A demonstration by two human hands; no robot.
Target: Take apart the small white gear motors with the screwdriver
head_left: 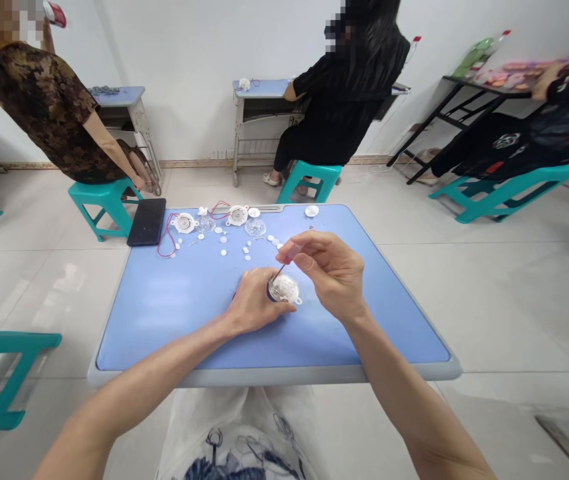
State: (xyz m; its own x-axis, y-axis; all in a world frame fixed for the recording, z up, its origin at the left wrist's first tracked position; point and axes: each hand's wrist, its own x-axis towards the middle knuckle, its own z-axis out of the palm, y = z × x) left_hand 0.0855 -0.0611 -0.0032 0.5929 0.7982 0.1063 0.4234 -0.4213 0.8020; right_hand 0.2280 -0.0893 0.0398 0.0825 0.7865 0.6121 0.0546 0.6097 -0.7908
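Observation:
My left hand (252,303) is wrapped around a small round white plastic assembly (287,289) and steadies it over the middle of the blue table (164,340). The assembly has a dark rim on its left and a small loop at its lower right. Above it, my right hand (334,273) pinches a small screwdriver (291,253) with a pinkish-red handle. Its thin shaft slants down to the left, and the tip meets the assembly near its left edge. Whether the tip sits in a screw is too small to tell.
Toward the back lie two white round pieces (184,223) with red cords, clear discs (255,227) and several small white parts (245,250). A white cap (311,211) lies back right. A black tablet (147,222) rests at the left corner. Beyond, people sit on green stools (309,177).

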